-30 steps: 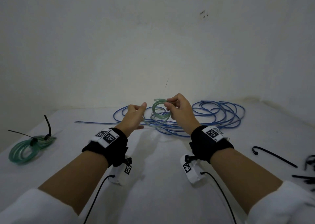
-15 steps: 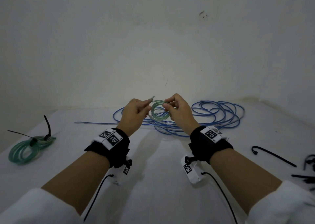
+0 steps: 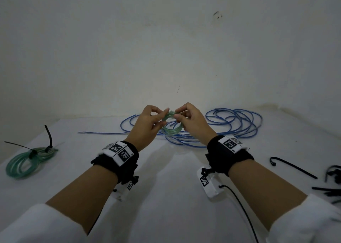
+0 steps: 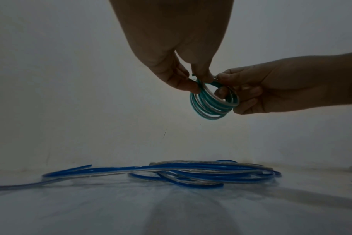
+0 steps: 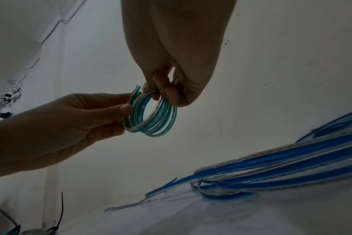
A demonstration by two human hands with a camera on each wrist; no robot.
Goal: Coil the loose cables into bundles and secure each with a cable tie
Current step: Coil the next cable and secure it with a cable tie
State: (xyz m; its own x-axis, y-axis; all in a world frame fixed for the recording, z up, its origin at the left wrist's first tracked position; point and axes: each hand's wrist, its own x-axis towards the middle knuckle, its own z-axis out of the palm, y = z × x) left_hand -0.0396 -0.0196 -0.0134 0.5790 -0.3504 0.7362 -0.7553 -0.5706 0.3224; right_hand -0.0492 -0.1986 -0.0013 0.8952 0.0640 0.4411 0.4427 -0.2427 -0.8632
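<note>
Fingertips of left hand [image 3: 147, 124] and right hand [image 3: 191, 121] pinch green coil [image 3: 172, 127].

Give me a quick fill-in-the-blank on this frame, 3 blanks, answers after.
1. Both hands, left hand and right hand, hold a small ____ coil above the table.
2. The loose cable on the table behind the hands is ____.
3. The tied coil at far left is bound with ____ black ties.

Answers: green; blue; two
</note>
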